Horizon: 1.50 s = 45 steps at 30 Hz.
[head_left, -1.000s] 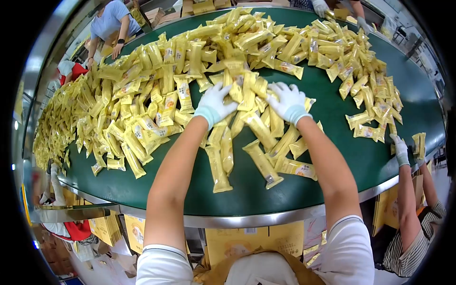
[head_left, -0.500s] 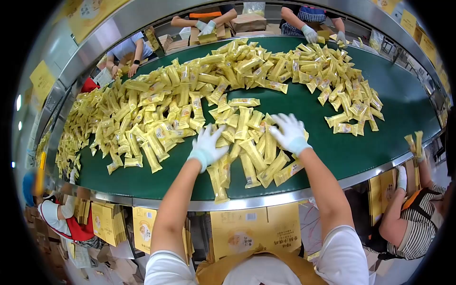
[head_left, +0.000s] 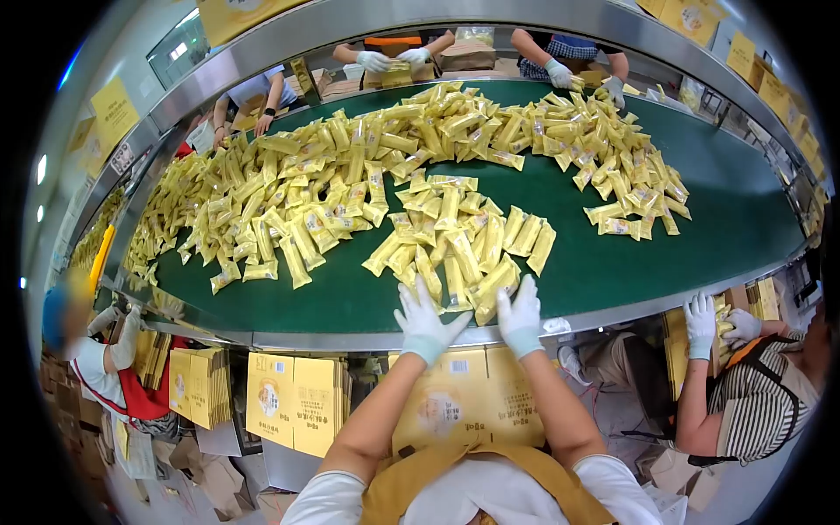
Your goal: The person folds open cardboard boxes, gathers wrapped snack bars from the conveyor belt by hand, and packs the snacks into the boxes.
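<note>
Yellow snack packets (head_left: pixel 459 241) lie in a small loose cluster on the green conveyor belt (head_left: pixel 726 210) in front of me. At the cluster's near edge is my left hand (head_left: pixel 426 325) in a white glove, fingers spread, close to the lowest packets. My right hand (head_left: pixel 521 318), also gloved, is open at the cluster's lower right, its thumb side against a tilted packet (head_left: pixel 496 289). Neither hand is closed around anything. Below my wrists, a yellow printed carton (head_left: pixel 459 394) stands against the belt's near side.
A large heap of packets (head_left: pixel 341 166) covers the belt's far and left side; another group (head_left: pixel 634 179) lies right. A metal rim (head_left: pixel 367 339) edges the belt. Flat cartons (head_left: pixel 293 402) stand left. Co-workers' gloved hands (head_left: pixel 700 325) work at the right, left and far side.
Both hands have moved from the cluster's sides to its near edge, closer together and towards me. Several packets at its right now lie side by side. The co-worker's hands at right have moved.
</note>
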Available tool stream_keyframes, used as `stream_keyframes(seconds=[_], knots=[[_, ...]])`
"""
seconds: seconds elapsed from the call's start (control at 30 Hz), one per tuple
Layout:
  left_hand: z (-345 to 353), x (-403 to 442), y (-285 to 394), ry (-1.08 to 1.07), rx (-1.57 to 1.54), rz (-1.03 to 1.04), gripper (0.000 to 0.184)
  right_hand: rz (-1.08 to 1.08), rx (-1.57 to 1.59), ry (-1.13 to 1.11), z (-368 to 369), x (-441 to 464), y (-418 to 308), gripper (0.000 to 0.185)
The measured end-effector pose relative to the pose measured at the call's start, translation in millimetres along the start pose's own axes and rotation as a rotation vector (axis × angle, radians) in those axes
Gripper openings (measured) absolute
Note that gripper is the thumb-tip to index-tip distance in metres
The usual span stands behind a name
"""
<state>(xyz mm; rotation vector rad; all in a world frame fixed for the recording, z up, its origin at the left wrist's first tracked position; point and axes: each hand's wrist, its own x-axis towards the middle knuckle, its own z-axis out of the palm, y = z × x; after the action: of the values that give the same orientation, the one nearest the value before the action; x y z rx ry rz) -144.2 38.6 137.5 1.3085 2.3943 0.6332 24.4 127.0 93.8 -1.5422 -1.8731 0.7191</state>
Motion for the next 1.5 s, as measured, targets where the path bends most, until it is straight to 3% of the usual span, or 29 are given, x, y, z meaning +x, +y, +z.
stream_keyframes(seconds=[0.03,0.07,0.13,0.2,0.3,0.4,0.43,0.57,0.67,0.7,0.73,0.8,0.83,0.87,0.93,1.03,1.07,1.13,1.17,1.27,1.37,1.43,1.5], knots=[[-11,-13,-5,0.036,-0.02,0.047,0.121,0.018,0.054,0.0,-14,-2,3,0.082],[-14,-24,-17,0.11,-0.064,0.118,0.117,-0.098,0.104,0.119,-20,-10,23,0.064],[-17,-53,-48,0.257,-0.15,0.257,0.11,-0.058,0.307,0.109,-63,-40,28,0.046],[-12,-87,-81,0.412,-0.246,0.263,0.093,-0.116,0.329,0.067,-70,-66,88,0.035],[25,-119,-129,0.463,-0.113,0.108,0.081,0.168,0.209,-0.032,-63,-102,120,0.047],[49,-117,-154,0.028,-0.3,-0.269,0.083,0.503,0.083,-0.286,-51,-114,102,0.068],[57,-115,-154,-0.02,-0.329,-0.335,0.091,0.479,0.124,-0.307,-36,-117,109,0.09],[43,-114,-149,-0.111,-0.545,-0.382,0.094,0.589,0.431,-0.413,-33,-109,125,0.089],[55,-116,-166,-0.007,-0.678,-0.257,0.087,0.635,0.851,-0.469,-38,-110,139,0.075],[35,-125,-145,0.0,-0.787,-0.219,0.068,0.623,0.993,-0.484,-57,-113,116,0.071],[24,-134,-139,0.012,-0.952,-0.171,0.061,0.607,1.136,-0.496,-76,-118,94,0.067],[10,-147,-133,0.039,-1.278,-0.069,0.049,0.289,1.026,-0.317,-103,-133,66,0.062],[2,-146,-134,0.012,-1.308,-0.003,0.05,0.132,0.966,-0.225,-112,-137,57,0.06],[-45,-153,-85,-0.041,-1.44,-0.026,0.061,0.011,0.902,-0.211,-123,-133,59,0.062],[-76,-171,-70,-0.212,-1.563,0.036,0.076,-0.004,0.955,-0.079,-145,-131,46,0.067],[-89,-178,-70,-0.712,-1.359,0.287,0.089,0.049,0.798,0.075,-158,-118,43,0.071],[-92,-173,-66,-0.723,-1.095,0.527,0.087,0.072,0.729,0.111,-159,-112,45,0.068],[-95,-172,-49,-0.741,-0.954,0.8,0.071,0.099,0.678,0.162,-151,-108,42,0.064],[-90,-169,-48,-0.768,-0.928,0.929,0.054,0.096,0.68,0.181,-147,-108,38,0.062],[-85,-164,-43,-0.771,-0.825,1.026,0.046,0.06,0.726,0.24,-140,-118,23,0.057],[-92,-155,-38,-0.546,-0.531,1.27,0.04,0.082,0.819,0.269,-141,-128,10,0.051],[-94,-153,-37,-0.408,-0.423,1.383,0.04,0.194,0.873,0.253,-148,-128,4,0.036],[-97,-157,-33,-0.286,-0.398,1.433,0.04,0.242,0.79,0.075,-154,-122,6,0.045]])
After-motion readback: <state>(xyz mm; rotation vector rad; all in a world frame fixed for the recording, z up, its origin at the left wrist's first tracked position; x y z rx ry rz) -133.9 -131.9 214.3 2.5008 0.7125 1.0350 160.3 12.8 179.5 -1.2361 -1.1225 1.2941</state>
